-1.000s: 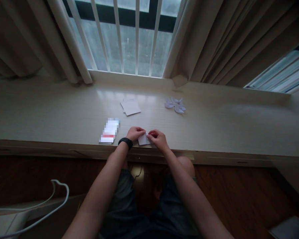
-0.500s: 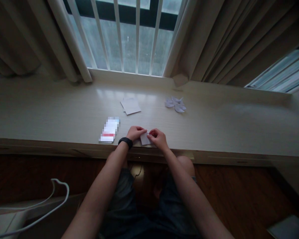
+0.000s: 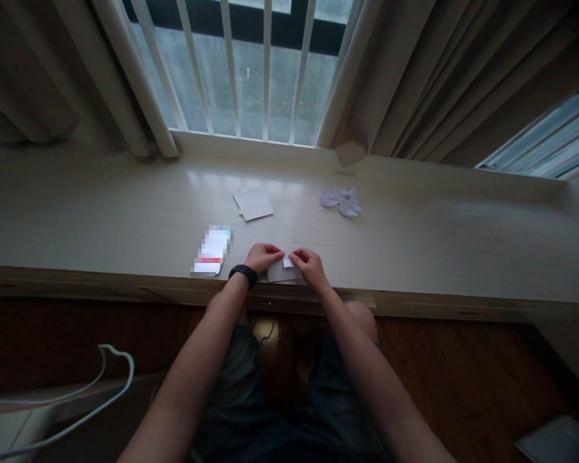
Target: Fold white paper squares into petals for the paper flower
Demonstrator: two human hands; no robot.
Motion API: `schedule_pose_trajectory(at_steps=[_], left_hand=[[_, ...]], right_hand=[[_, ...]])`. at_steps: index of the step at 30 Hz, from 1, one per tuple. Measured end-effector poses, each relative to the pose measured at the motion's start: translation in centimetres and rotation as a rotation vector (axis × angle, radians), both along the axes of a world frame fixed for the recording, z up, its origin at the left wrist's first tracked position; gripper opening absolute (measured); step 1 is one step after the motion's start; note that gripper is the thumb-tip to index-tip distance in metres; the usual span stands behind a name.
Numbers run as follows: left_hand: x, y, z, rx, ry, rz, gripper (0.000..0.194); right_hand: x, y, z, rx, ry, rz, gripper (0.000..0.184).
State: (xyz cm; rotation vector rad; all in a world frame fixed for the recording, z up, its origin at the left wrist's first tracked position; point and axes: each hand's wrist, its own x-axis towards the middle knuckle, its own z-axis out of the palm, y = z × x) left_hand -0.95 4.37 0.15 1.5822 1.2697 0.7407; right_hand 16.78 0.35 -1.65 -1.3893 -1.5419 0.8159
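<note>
A sheet of white paper [image 3: 280, 272] lies at the front edge of the pale counter, partly covered by my hands. My left hand [image 3: 263, 257] pinches its upper left part, thumb and forefinger pressed together. From the other side my right hand [image 3: 309, 265] grips the paper near a small raised, brighter flap. The fingertips of both hands are close to each other. Beyond them lie a few square paper sheets [image 3: 255, 204] in a loose stack. To the right of the stack sits a folded paper piece [image 3: 340, 201] with several pointed petals.
A phone with a blurred-out screen [image 3: 212, 251] lies left of my hands on the long counter [image 3: 439, 244]. Behind are a barred window [image 3: 248, 83] and curtains [image 3: 405, 77]. A white cable [image 3: 125, 373] loops at lower left.
The paper between my hands now shows wider at its lower edge, and a small flap stands out between the fingertips. Both hands have barely shifted.
</note>
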Motion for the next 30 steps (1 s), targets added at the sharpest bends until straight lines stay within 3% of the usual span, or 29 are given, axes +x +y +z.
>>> schedule_pose_trajectory(at_steps=[12,22,30], left_hand=[[0.01,0.24,-0.83,0.036,0.013,-0.001,0.031],[-0.02,-0.15,-0.02,0.008,-0.023,-0.004,0.030],[-0.19,-0.07,-0.25,-0.010,-0.047,-0.034,0.031]], right_hand=[[-0.04,-0.10,-0.14,-0.013,-0.055,0.010,0.018],[0.02,-0.13,-0.06,-0.001,-0.054,0.017,0.018],[-0.01,-0.24,0.04,-0.009,-0.044,0.023,0.019]])
